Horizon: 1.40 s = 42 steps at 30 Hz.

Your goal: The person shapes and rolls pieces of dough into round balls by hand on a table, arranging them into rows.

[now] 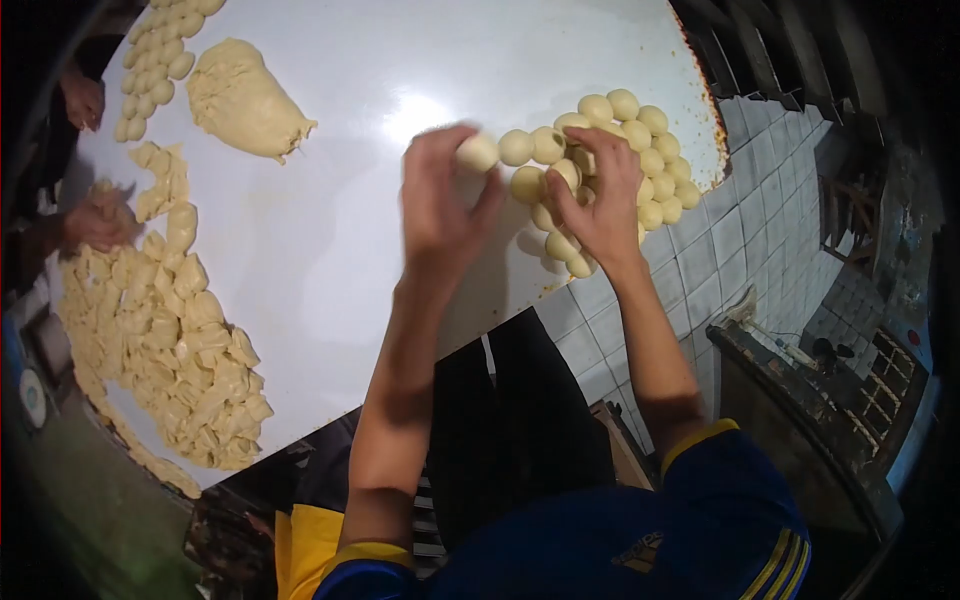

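My left hand (pixel 440 195) is curled round a pale dough ball (pixel 478 152), its thumb and fingers on either side. That ball sits at the left end of a short row of dough balls, close to its neighbour (pixel 516 147). My right hand (pixel 604 195) reaches over the cluster of dough balls (pixel 652 162), with thumb and fingers bent round another dough ball (pixel 566 174). The palm and fingers hide part of the cluster beneath. All the balls are smooth, round and similar in size, resting on the white tabletop (pixel 340 250).
A large dough lump (pixel 245 98) lies at the upper left, near more dough balls (pixel 160 55). Many cut dough pieces (pixel 175 340) are heaped along the left edge. Another person's hands (pixel 97 218) are there. Rusted table edge (pixel 706 95) and tiles (pixel 740 210) are at right.
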Available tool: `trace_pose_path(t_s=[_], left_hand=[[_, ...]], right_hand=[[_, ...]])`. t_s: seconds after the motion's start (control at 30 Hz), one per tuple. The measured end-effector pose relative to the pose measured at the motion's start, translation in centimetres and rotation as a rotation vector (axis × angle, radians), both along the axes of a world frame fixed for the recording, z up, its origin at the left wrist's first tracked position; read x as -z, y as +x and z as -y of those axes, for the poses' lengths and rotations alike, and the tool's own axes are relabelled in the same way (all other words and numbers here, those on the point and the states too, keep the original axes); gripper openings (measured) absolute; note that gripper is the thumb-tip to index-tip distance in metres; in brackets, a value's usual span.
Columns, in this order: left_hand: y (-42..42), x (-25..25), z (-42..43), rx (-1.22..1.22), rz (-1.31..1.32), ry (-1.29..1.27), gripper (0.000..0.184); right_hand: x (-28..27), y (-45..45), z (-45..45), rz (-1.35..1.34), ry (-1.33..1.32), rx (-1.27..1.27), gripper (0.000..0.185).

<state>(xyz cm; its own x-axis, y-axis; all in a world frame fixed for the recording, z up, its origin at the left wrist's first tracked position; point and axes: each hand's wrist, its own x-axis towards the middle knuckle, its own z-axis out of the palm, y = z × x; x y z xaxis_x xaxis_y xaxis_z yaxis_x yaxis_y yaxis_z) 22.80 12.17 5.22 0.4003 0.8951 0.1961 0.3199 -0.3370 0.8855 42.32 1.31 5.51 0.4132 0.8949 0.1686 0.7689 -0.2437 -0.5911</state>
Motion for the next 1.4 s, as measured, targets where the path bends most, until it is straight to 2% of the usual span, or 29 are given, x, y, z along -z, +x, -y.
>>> trace_pose_path(t_s=[0.17, 0.23, 0.37, 0.43, 0.53, 0.57, 0.63, 0.67, 0.7, 0.73, 0.77, 0.83, 0.93, 1.0, 1.1, 1.17, 1.27, 1.33, 1.4], left_hand=[[7.7, 2.8, -3.5, 0.171, -0.048, -0.004, 0.041], [8.2, 3.8, -3.4, 0.257, -0.283, 0.000, 0.046], [7.8, 3.8, -2.0, 0.206, -0.205, -0.030, 0.056], [6.8, 2.9, -1.3, 0.187, -0.106, -0.133, 0.069], [3.0, 2.5, 1.7, 0.101, -0.079, 0.023, 0.077], [1.2, 2.3, 3.1, 0.101, -0.091, -0.018, 0.076], [-3.1, 2.7, 6.5, 0.097, -0.074, -0.001, 0.074], [-6.0, 3.1, 8.3, 0.085, -0.062, 0.062, 0.072], [-8.8, 2.8, 10.2, 0.048, -0.164, -0.004, 0.070], [-11.5, 2.3, 12.1, -0.010, -0.277, -0.076, 0.069], [-14.3, 1.9, 13.6, -0.103, -0.272, -0.177, 0.066], [-20.0, 1.4, 16.5, -0.332, -0.251, -0.332, 0.057], [-28.4, 0.8, 18.8, -0.618, -0.287, -0.290, 0.053], [-32.8, 1.0, 19.8, -0.824, -0.314, -0.224, 0.047], [-37.8, 2.4, 20.1, -0.998, -0.251, -0.263, 0.043], [-39.1, 1.3, 18.8, -1.215, 0.009, -0.391, 0.039], [-41.1, 1.6, 16.8, -1.233, 0.181, -0.403, 0.036], [-41.2, 0.7, 15.5, -1.213, 0.253, -0.431, 0.041], [-41.0, -0.6, 14.1, -1.082, -0.388, -0.178, 0.045]], right_hand=[[0.2, 0.6, 2.3, -0.042, -0.002, 0.065, 0.049], [0.2, 1.0, 2.6, -0.030, -0.047, 0.051, 0.050], [0.6, 1.9, 1.5, -0.016, -0.030, 0.058, 0.051], [0.5, 2.3, -0.3, -0.023, -0.014, -0.012, 0.052], [0.1, 2.0, -3.8, -0.047, 0.116, -0.092, 0.059], [0.4, 2.1, -4.5, -0.048, 0.123, -0.104, 0.059], [1.2, 1.7, -5.6, 0.155, -0.060, -0.336, 0.066], [1.8, 1.6, -5.7, 0.178, -0.122, -0.348, 0.069], [2.5, 1.6, -5.4, 0.188, -0.173, -0.377, 0.072], [1.5, 1.9, -5.4, 0.010, -0.181, -0.403, 0.074], [0.8, 0.9, -5.3, 0.096, -0.145, -0.369, 0.071], [0.3, 0.1, -4.2, 0.018, -0.092, -0.297, 0.060], [0.1, -5.4, -3.5, -0.116, -0.006, -0.310, 0.050], [0.6, -10.3, -3.0, -0.262, -0.099, -0.462, 0.039], [0.0, -21.4, -3.8, -0.318, -0.112, -0.758, 0.037], [1.6, -28.2, -4.0, -0.362, -0.065, -0.929, 0.043], [3.3, -37.5, -5.0, -0.526, 0.091, -1.029, 0.049], [2.7, -42.0, -7.5, -0.254, 0.055, -1.111, 0.048], [3.4, -44.7, -9.2, -0.162, 0.154, -1.152, 0.045]])
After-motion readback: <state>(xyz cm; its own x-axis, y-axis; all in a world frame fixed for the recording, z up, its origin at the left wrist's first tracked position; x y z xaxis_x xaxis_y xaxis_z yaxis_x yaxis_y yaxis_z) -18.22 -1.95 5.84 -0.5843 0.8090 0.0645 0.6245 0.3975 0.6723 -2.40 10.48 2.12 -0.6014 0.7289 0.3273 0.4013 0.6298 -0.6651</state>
